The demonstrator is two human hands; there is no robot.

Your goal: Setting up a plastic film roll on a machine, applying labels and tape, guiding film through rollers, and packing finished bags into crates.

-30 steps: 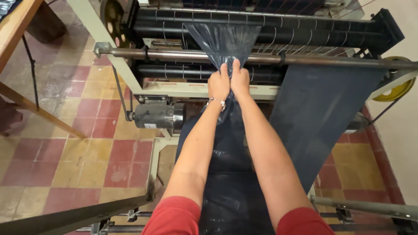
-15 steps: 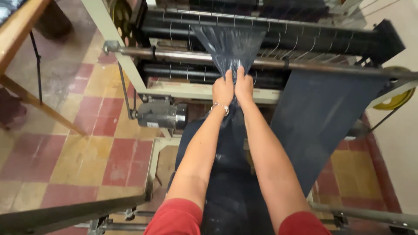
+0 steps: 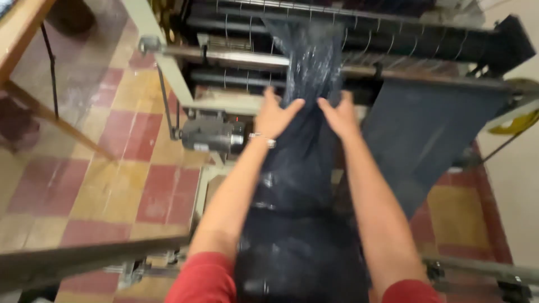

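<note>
Below the steel roller (image 3: 236, 56), left hand (image 3: 273, 116) and right hand (image 3: 338, 116) grip dark plastic film (image 3: 303, 157); feeding step, next needs even tension.

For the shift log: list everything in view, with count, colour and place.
plastic film web: one, dark and shiny, bunched, running from the rollers down between the arms
flat film sheet: one, dark, hanging right
machine rollers: several, black and steel, top
motor: one, grey, left of the web
floor tiles: red and yellow, left
wooden frame: one, brown, upper left
left hand: gripping the web's left edge, metal bracelet
right hand: gripping its right edge
</note>
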